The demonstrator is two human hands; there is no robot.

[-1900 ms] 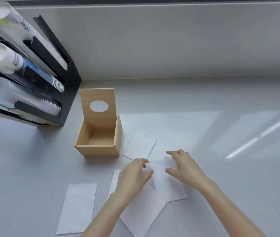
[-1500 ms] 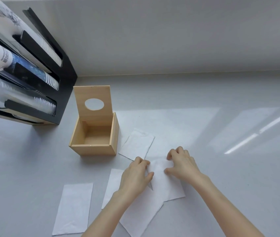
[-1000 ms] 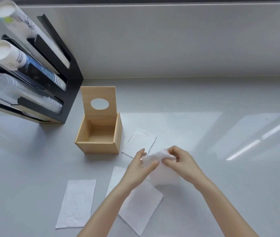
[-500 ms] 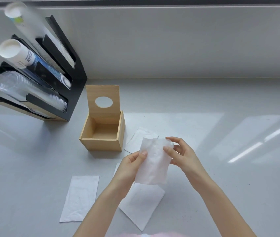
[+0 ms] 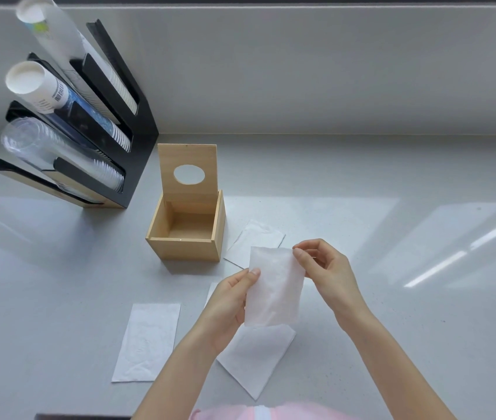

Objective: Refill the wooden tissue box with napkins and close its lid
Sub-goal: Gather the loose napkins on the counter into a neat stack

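Your left hand and right hand each pinch one white napkin up off the counter. The wooden box sits just to the far left, lid standing open.

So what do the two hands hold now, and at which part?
One folded napkin, lifted off the counter: the left hand pinches its left edge, the right hand its upper right corner.

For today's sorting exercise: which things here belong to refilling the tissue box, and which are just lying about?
Part of the job:
- wooden tissue box, empty
- its lid, standing open
- held napkin, in left hand and right hand
- three napkins on the counter

Just lying about:
- black cup dispenser
- stacked cups
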